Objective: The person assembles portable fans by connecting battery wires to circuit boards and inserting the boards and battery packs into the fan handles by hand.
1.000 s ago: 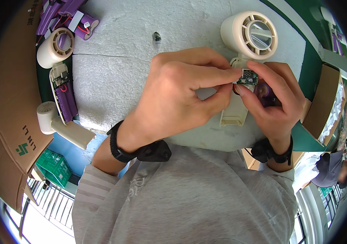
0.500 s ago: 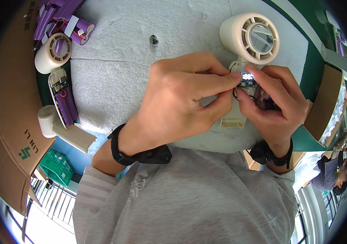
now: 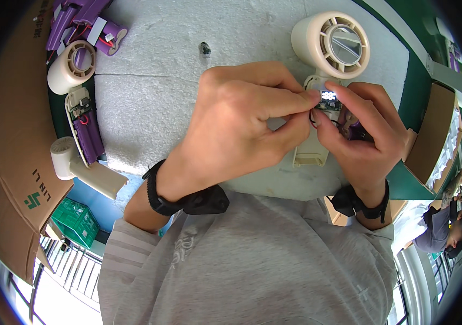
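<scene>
Through the head cam I'm looking down at a slab of pale foam [image 3: 144, 114], grainy on top with a thin seam across it, and a big smooth brown cardboard box [image 3: 11, 135] off to the left. The fan [image 3: 306, 43] near me on the right is cream plastic, a chunky round barrel with a spoked ring and a shiny disc in the middle, plus a flat handle shell [image 3: 310, 149] below it. Over on the left there's another open fan [image 3: 63, 78] with a purple cylinder in its handle, and a heap of purple cells [image 3: 82, 13] with red wires. On the fingers: my left hand [image 3: 247, 114] has thumb and index nearly together at the left edge of the circuit board [image 3: 328, 104], but I honestly can't tell if they're pinching it or the thin dark wire [image 3: 312, 118] there. The right hand [image 3: 371, 122] curls in a loose C, index at the board's top and thumb at its bottom, grasping it between them over the handle. The board is small, dark and rectangular with a glowing white display, and a purple cell [image 3: 355, 130] sits under the right palm.
</scene>
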Tool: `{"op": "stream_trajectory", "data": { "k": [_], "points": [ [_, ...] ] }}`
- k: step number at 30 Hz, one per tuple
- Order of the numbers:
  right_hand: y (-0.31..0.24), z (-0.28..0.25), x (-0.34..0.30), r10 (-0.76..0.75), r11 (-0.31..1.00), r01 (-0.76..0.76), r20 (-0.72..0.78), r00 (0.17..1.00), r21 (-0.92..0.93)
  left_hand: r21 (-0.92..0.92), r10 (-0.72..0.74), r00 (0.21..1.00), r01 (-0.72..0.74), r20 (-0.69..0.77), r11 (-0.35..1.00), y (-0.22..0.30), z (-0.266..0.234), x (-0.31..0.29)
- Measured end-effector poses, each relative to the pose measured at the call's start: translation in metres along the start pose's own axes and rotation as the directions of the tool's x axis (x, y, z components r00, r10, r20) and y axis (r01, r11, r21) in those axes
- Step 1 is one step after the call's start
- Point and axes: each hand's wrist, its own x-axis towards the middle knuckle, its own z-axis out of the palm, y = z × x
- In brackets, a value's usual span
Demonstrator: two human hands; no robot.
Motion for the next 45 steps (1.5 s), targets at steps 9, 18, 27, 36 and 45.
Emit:
{"op": "stream_trajectory", "data": {
  "k": [9,18,27,36,45],
  "points": [
    [-0.001,-0.011,0.001,0.125,0.976,-0.142,0.109,0.986,0.166,-0.098,-0.074,0.995,0.08,0.063,0.992,-0.004,-0.002,-0.001],
    [-0.002,-0.01,-0.002,0.102,0.99,-0.109,0.075,0.992,0.092,-0.275,-0.262,0.945,0.309,0.196,0.911,0.0,0.0,0.001],
    [-0.011,-0.007,0.002,0.138,0.988,-0.139,0.021,0.99,0.064,-0.275,-0.301,0.925,0.359,0.231,0.892,0.003,0.0,0.002],
    [-0.004,-0.006,-0.002,-0.008,1.0,0.008,0.017,1.0,-0.009,-0.266,-0.302,0.915,0.371,0.266,0.89,0.003,-0.002,0.003],
    [-0.003,-0.008,-0.002,0.138,0.989,-0.141,0.067,0.988,0.04,-0.195,-0.167,0.978,0.189,0.124,0.963,-0.003,0.005,0.002]
  ]
}}
